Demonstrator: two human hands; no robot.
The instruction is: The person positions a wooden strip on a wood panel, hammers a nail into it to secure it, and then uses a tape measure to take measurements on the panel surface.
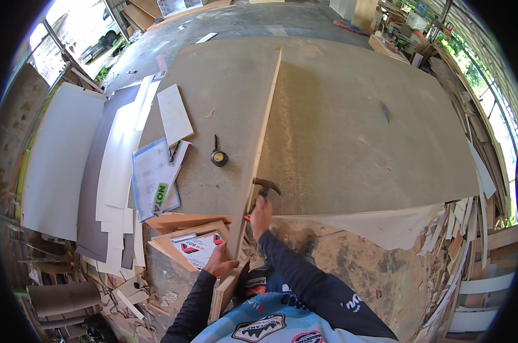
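A long, narrow wooden board (264, 128) runs away from me across the large brown worktable (356, 137), apparently standing on edge. Its near end sticks out past the table's front edge, where my left hand (220, 261) is closed around it. My right hand (261, 217) grips a claw hammer (267, 186) close below its head. The hammer head sits beside the board's right face, just above the table. A small red thing (247, 218) shows between my right hand and the board; I cannot make out what it is. Another wooden piece (227, 288) lies below my left hand.
Left of the board lie a tape measure (219, 158), a white panel offcut (175, 114) and a blue-edged clear folder (150, 174) with papers. Below the table edge is a wooden box (173, 251) with printed sheets. Scrap strips (459, 228) pile up at the right.
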